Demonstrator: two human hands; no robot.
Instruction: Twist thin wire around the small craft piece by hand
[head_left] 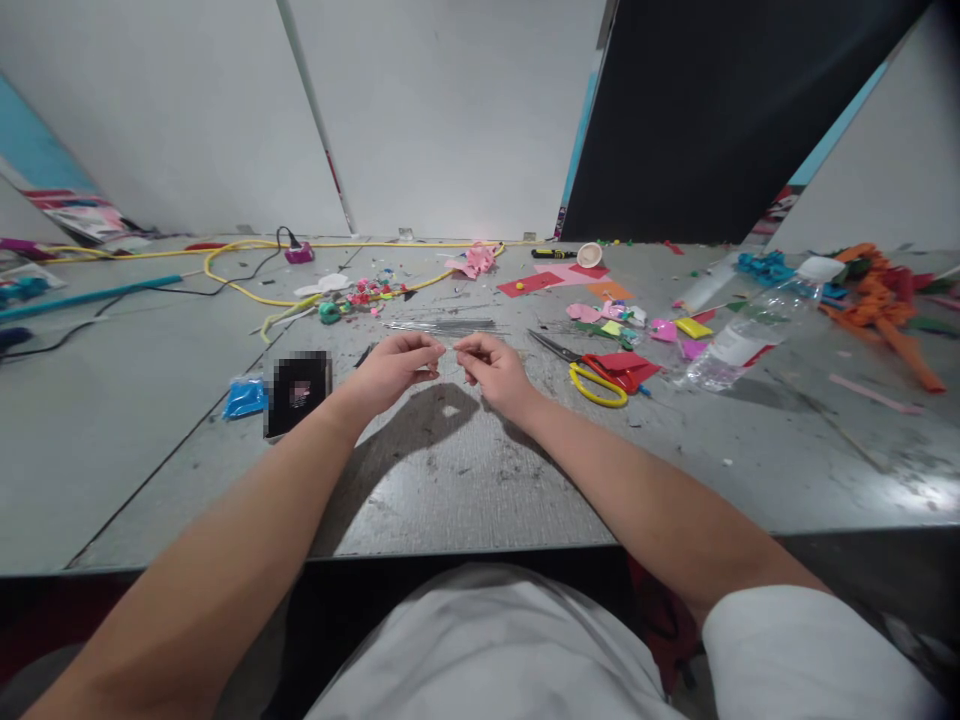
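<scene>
My left hand (397,366) and my right hand (491,368) rest close together on the grey table (465,480), fingers curled and fingertips almost meeting. Between the fingertips they seem to pinch something very thin, too small to make out. Just beyond them lies a bundle of thin metal wires (442,325). Yellow-handled scissors (589,372) lie to the right of my right hand, beside red paper (622,366).
Coloured paper scraps (615,315) and a lying plastic bottle (750,335) are at the right, orange strips (877,295) farther right. A yellow cable (247,275), small beads (367,295), a blue packet (244,397) and a dark blurred object (298,392) lie at the left.
</scene>
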